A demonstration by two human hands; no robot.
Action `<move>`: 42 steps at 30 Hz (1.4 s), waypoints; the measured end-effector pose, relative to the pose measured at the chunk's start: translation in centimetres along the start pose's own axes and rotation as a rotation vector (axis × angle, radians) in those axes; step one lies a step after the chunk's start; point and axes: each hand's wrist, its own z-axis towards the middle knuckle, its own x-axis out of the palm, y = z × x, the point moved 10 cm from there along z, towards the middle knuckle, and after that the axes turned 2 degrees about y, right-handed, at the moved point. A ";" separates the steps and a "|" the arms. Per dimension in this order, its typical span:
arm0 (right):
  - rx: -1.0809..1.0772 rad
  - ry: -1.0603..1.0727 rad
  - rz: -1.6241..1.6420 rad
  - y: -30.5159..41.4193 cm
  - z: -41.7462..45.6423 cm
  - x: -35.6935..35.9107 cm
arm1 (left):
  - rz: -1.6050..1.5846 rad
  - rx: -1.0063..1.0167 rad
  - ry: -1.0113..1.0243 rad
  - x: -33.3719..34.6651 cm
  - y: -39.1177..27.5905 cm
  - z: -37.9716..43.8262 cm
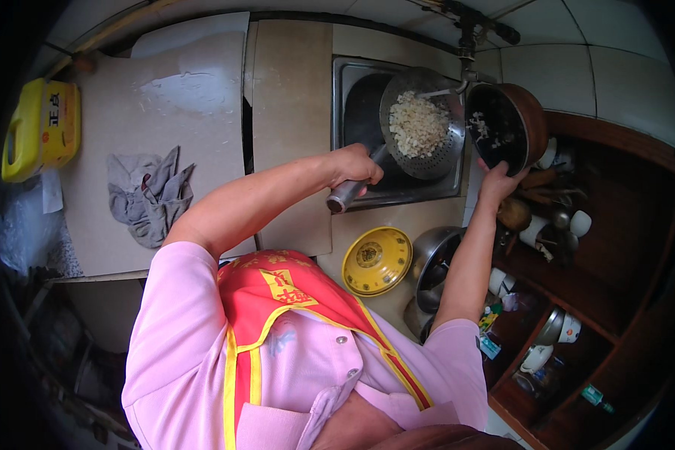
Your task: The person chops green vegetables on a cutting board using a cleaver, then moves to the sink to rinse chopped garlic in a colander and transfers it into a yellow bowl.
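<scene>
My left hand (355, 167) grips the thick handle of a perforated metal strainer ladle (455, 135) held over the sink (342, 191). A heap of small pale chopped pieces (419, 124) lies in the strainer. Water runs from the tap (478, 77) at its far side in a thin stream. To the right of the strainer, my right hand (498, 183) holds a brown pot (531, 126) tilted on its side. Its dark inside faces the strainer, and a few pale bits cling there. The hand's lower fingers are hidden behind the pot.
A yellow patterned bowl (378, 261) and a metal basin (427, 242) sit in front of the sink. Open wooden shelves (585, 270) with dishes and utensils flank the right side. A grey cloth (149, 194) lies on the left board, with a yellow jug (42, 129) at its far left.
</scene>
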 end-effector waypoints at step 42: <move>0.287 0.215 -0.167 -2.3 -3.6 5.9 | 0.027 0.000 -0.059 -2.5 1.4 2.0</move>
